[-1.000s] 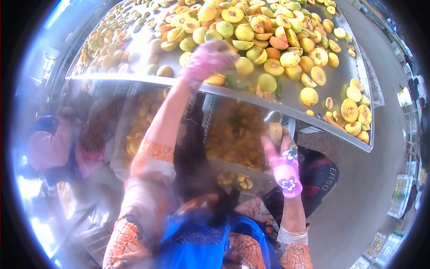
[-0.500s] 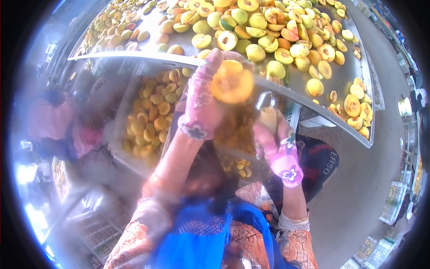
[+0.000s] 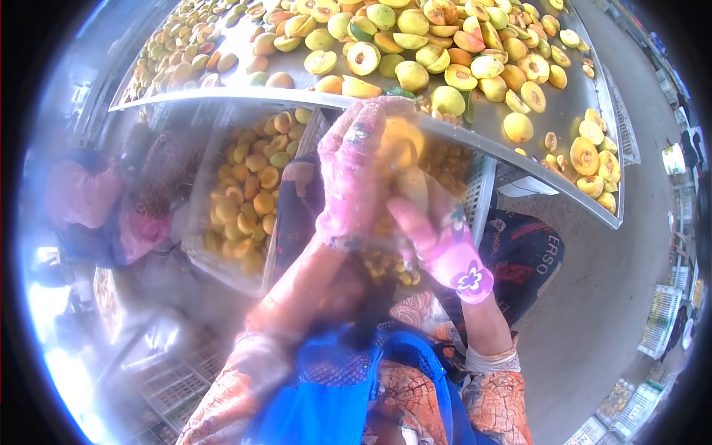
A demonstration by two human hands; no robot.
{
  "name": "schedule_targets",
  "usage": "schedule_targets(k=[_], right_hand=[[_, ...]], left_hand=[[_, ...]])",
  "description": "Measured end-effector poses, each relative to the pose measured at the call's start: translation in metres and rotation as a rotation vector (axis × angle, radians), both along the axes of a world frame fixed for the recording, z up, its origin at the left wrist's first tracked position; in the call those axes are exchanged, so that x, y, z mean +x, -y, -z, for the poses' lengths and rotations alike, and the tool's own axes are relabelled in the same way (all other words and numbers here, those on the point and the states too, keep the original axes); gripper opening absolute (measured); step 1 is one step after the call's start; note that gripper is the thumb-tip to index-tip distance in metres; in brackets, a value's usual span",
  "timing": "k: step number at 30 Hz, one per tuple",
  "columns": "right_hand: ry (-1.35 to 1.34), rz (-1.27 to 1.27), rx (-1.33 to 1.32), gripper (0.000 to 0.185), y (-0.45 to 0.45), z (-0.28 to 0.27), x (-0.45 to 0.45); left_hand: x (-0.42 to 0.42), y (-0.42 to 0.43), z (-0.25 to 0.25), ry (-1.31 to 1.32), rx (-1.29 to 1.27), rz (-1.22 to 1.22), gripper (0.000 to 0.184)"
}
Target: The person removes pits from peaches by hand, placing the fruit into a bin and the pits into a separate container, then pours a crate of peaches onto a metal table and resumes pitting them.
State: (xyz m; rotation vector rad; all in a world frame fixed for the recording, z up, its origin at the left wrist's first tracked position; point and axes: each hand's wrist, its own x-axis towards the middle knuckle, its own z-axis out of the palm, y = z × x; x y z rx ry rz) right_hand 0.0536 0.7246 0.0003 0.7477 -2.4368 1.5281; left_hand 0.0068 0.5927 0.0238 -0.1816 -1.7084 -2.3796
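My left hand [image 3: 352, 167], in a pink flowered glove, is closed around a yellow peach half [image 3: 404, 139] just below the table's near edge. My right hand [image 3: 443, 241], in a matching glove, grips the pale handle [image 3: 413, 185] of a small pitting tool. Its metal loop is hard to see now, as it meets the peach half's cut face in a blur. Both hands are close together above my lap.
A metal table [image 3: 504, 152] bears many halved peaches [image 3: 411, 74]. Below its edge stands a crate of peach halves [image 3: 248, 189] at left, and another crate [image 3: 483, 185] is behind my hands. Another person [image 3: 85, 193] sits at far left. Crates [image 3: 658, 319] line the right side.
My right hand has moved up and left, bringing the pitting tool against the peach half. The left hand has turned and shifted slightly right, and the fruit now faces the tool.
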Motion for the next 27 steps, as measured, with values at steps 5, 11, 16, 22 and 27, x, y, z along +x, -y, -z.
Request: schedule_targets(k=[5,11,16,22,27], right_hand=[[-0.270,-0.036,0.313,0.060,-0.007,0.022,-0.011],[0.036,-0.266,0.398,0.058,-0.024,0.033,-0.014],[0.449,-0.287,0.415,0.060,-0.020,0.006,-0.017],[0.253,-0.425,0.403,0.050,-0.028,0.048,-0.020],[0.123,-0.231,0.401,0.052,-0.025,0.047,-0.011]], left_hand=[[0.006,0.000,0.003,-0.096,-0.213,-0.073,0.035],[0.017,0.008,-0.009,0.106,-0.176,0.087,0.036],[0.006,0.017,-0.003,0.109,-0.352,0.216,0.041],[-0.004,0.021,0.000,0.168,-0.516,0.350,0.042],[-0.008,0.021,0.012,-0.020,-0.292,0.373,0.052]])
